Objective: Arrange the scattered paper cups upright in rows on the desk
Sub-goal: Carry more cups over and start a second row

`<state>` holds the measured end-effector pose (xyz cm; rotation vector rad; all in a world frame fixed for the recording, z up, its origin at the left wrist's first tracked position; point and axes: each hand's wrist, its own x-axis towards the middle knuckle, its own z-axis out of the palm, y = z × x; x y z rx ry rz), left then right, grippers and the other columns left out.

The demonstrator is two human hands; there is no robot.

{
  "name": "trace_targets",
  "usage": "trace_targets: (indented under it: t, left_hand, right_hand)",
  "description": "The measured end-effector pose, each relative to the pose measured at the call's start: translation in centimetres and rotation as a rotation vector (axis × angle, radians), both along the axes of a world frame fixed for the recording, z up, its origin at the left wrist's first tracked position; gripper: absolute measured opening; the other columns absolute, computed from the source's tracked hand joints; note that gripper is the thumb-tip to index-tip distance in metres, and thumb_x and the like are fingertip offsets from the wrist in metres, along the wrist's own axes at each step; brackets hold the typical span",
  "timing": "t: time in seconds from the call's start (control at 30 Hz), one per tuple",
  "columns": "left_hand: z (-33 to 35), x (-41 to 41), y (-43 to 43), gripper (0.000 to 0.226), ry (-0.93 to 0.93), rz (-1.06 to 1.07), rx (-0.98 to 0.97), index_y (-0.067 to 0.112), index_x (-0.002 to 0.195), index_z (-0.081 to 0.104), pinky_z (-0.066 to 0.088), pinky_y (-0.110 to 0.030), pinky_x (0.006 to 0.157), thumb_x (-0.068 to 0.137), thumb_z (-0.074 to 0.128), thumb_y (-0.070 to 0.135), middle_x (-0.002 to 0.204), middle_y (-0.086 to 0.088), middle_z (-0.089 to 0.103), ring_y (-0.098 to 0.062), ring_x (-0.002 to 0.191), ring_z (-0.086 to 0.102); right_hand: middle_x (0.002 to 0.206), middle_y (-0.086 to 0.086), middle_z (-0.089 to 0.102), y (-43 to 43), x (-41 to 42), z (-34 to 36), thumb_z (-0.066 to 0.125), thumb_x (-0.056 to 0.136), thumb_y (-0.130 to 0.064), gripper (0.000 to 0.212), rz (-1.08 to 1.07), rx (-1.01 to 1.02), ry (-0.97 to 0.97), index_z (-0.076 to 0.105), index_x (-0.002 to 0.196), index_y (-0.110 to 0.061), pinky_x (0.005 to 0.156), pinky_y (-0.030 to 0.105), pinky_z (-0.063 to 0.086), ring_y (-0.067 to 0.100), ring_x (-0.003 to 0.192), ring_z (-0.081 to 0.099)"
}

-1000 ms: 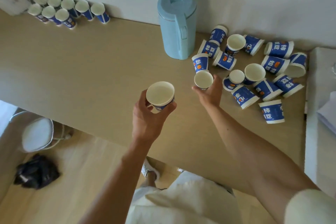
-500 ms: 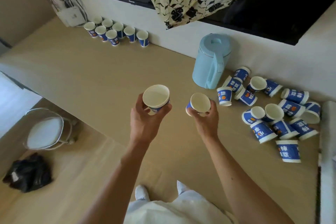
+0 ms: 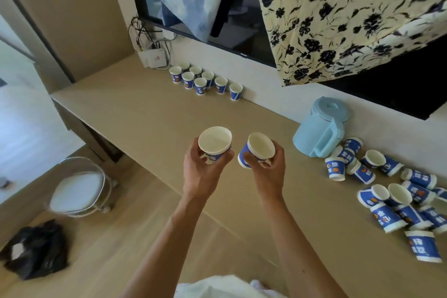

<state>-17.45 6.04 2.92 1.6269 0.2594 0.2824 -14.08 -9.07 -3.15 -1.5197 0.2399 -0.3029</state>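
— From the head view, what is the person doing at this moment?

— Each hand carries one cup above the middle of the desk (image 3: 150, 123). The left hand (image 3: 202, 172) is closed around a paper cup (image 3: 215, 144) that is upright, its mouth facing up. The right hand (image 3: 268, 172) is closed around a second cup (image 3: 258, 150), and this one is tilted, with the bottom pointing to the left.

— So which step is it?

— I think it is the carrying step, between the pile and the rows. The rows of upright cups (image 3: 205, 80) stand at the far left, against the wall and near a white box with cables (image 3: 156, 57). The scattered cups (image 3: 399, 191) are at the right, most of them lying on their sides, past the light blue jug (image 3: 321, 128).

— What does the next move ask for?

— In my judgement both hands must go far and left, to the open end of the rows, near the last cup (image 3: 235, 91). The tilted cup must be turned straight before it is put down. The cups are light, so a touch on the standing ones could knock them over. Many cups remain in the pile, so I believe the task is less than half done
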Motion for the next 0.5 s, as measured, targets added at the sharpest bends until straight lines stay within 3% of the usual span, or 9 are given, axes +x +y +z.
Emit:
trace_targets:
  t: [0.17,0.37,0.5]
  left_hand:
    - [0.4,-0.6,5.7,0.044,-0.022,0.026,-0.006,0.034,0.109,0.067,0.057,-0.043,0.094,0.071,0.087,0.025,0.102,0.010,0.075,-0.013,0.100,0.071]
    - [-0.1,-0.6,10.6,0.046,-0.005,0.068,0.003,0.041,0.107,0.066,0.056,-0.031,0.085,0.071,0.089,0.025,0.103,0.014,0.074,-0.006,0.099,0.070]
    - [-0.6,0.9,13.6,0.045,0.019,0.083,0.018,0.041,0.107,0.066,0.052,-0.023,0.079,0.071,0.090,0.026,0.102,0.016,0.074,-0.002,0.096,0.070]
  right_hand:
    - [0.118,-0.001,0.064,4.8,-0.2,0.8,0.088,0.073,-0.009,0.060,-0.001,0.048,-0.019,0.053,0.120,-0.016,0.094,0.035,0.058,0.010,0.102,0.066]
    - [0.113,-0.008,0.064,9.2,0.4,1.2,0.086,0.064,-0.031,0.062,0.031,0.074,-0.027,0.055,0.116,-0.021,0.083,0.021,0.055,0.005,0.096,0.066]
    - [0.114,-0.008,0.065,11.8,2.4,0.5,0.084,0.068,-0.024,0.054,0.035,0.071,-0.001,0.056,0.114,-0.024,0.092,0.033,0.057,0.009,0.100,0.066]
